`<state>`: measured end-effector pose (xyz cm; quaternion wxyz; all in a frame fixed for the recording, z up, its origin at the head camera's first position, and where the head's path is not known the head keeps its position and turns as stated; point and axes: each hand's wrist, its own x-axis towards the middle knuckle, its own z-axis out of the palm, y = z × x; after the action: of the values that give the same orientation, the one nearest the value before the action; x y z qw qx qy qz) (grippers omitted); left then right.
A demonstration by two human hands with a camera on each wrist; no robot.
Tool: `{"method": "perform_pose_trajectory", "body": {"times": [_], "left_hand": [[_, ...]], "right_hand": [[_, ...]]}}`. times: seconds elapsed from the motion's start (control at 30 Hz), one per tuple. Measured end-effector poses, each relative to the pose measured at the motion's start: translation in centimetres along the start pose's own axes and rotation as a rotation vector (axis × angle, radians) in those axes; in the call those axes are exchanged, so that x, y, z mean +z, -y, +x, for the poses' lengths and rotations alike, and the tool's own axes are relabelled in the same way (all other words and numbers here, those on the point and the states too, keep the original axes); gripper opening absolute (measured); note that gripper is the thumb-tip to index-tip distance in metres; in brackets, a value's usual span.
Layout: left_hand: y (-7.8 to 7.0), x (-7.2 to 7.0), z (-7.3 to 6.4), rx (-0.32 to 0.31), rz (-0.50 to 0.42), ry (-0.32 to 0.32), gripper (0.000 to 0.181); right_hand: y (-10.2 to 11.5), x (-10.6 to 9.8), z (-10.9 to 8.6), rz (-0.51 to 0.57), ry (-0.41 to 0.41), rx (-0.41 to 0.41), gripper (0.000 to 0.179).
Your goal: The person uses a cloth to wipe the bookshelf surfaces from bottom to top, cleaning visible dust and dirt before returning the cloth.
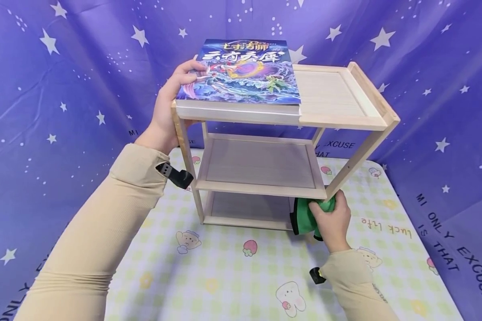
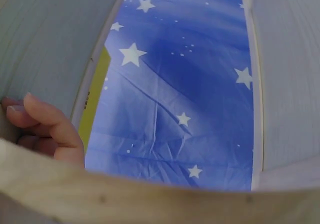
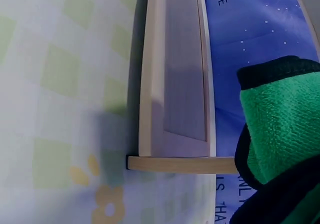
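A small three-tier wooden shelf rack point(image 1: 345, 120) stands on the table, with a colourful book point(image 1: 245, 80) lying on the left of its top board. My left hand point(image 1: 166, 104) grips the rack's top left end, its upper fingers at the book's left edge. In the left wrist view, curled fingers point(image 2: 50, 126) show beneath the top board. My right hand point(image 1: 333, 218) holds a bunched green cloth point(image 1: 304, 218) with black edging at the right front post, below the middle board. The right wrist view shows the fuzzy cloth point(image 3: 285, 119) close up, but not the hand.
A checked tablecloth point(image 1: 225, 276) with cartoon prints covers the table. A purple-blue star-patterned curtain point(image 1: 84, 67) hangs behind and at both sides. The rack's middle board point(image 1: 261, 162) and bottom board point(image 1: 249, 207) lie below the top one.
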<state>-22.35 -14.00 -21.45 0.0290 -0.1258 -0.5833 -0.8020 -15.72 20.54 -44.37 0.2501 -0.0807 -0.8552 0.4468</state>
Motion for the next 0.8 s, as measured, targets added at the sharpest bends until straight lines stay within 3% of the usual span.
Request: {"method": "perform_pose_trajectory", "body": {"times": [0.3,0.53,0.8], "left_hand": [[-0.3,-0.5,-0.1,-0.036,0.082,0.019,0.032],[-1.2,-1.3,-0.1,-0.036,0.316,0.055,0.05],[-2.8,-2.3,-0.1,-0.131,0.494,0.158,0.05]], "right_hand": [[-1.4,0.6,-0.9,-0.02,0.052,0.057,0.045],[-2.6,1.3,-1.6,-0.008,0.103,0.106,0.045],[-3.7,1.8,-2.0,-0.011,0.198,0.184,0.054]]}}
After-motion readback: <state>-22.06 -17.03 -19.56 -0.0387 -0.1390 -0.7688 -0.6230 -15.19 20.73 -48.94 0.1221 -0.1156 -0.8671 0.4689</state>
